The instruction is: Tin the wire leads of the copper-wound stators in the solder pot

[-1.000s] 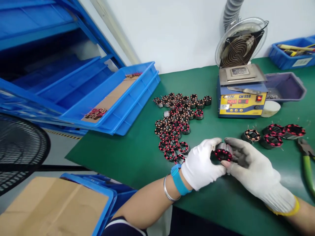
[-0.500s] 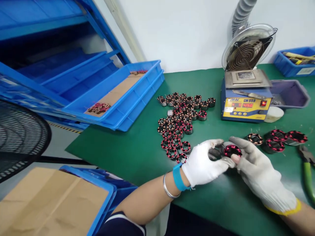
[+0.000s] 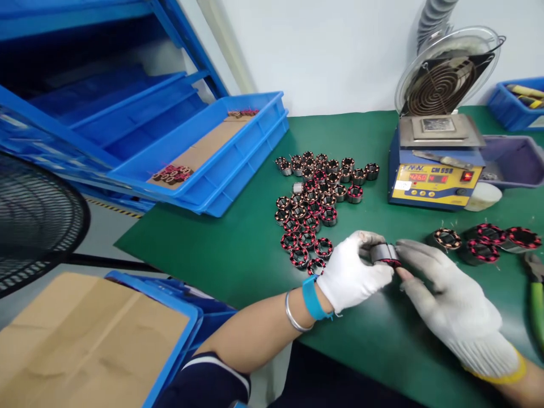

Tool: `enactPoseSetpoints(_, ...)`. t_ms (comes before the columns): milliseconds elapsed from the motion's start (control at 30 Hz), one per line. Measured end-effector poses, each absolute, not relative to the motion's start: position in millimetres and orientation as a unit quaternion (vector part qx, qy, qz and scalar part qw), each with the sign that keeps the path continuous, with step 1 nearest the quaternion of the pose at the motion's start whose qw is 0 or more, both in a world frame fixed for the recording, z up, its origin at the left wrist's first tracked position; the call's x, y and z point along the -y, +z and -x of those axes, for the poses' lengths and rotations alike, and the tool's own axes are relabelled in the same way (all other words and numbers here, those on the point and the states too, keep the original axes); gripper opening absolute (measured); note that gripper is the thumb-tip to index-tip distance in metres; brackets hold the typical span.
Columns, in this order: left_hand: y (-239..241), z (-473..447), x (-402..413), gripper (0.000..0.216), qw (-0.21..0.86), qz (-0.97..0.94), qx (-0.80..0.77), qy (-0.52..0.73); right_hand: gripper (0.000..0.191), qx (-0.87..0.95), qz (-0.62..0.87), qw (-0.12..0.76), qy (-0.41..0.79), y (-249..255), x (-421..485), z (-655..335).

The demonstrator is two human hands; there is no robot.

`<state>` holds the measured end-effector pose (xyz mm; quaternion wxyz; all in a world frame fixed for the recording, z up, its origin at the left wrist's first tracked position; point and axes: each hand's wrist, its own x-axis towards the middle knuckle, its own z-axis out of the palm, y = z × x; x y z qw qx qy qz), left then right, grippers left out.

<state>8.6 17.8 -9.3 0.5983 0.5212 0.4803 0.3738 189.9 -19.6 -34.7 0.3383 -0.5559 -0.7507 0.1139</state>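
Both my hands wear white gloves and meet over the green mat [image 3: 238, 249]. My left hand [image 3: 355, 277] and my right hand [image 3: 446, 300] together grip one stator [image 3: 385, 255], a steel ring wound with red wire, tilted on its side just above the mat. A cluster of several similar stators [image 3: 317, 201] lies just left of and beyond my left hand. Three more stators [image 3: 488, 241] sit to the right of my right hand.
A yellow and blue solder pot [image 3: 433, 167] with a fan stands at the back right, a purple tray [image 3: 510, 161] beside it. Green-handled pliers [image 3: 536, 297] lie at the right edge. Blue crates [image 3: 221, 153] with cardboard sit left; a cardboard-covered crate [image 3: 85, 340] lies below the table edge.
The stator has turned in my hands from face-up to lying on its side. My hands stayed together over the same spot while the camera view shifted slightly.
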Motion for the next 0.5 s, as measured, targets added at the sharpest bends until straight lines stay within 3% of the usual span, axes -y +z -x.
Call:
enactPoseSetpoints(133,-10,-5,-18,0.038,0.477,-0.63,-0.493,0.363,0.032,0.766,0.564,0.292,0.102,-28,19,-194)
enactPoseSetpoints(267,-10,0,-19,0.038,0.356,-0.727,-0.498,0.311,0.035,0.679,0.618,0.35,0.185,-25,19,-198)
enactPoseSetpoints(400,-7,2,-20,0.035,0.491,-0.667,-0.479,0.29,0.043,0.595,0.636,0.352,0.344,-33,14,-200)
enactPoseSetpoints(500,-5,3,-21,0.03,0.568,-0.63,-0.441,0.294,0.064,0.587,0.587,0.298,0.471,-37,13,-198)
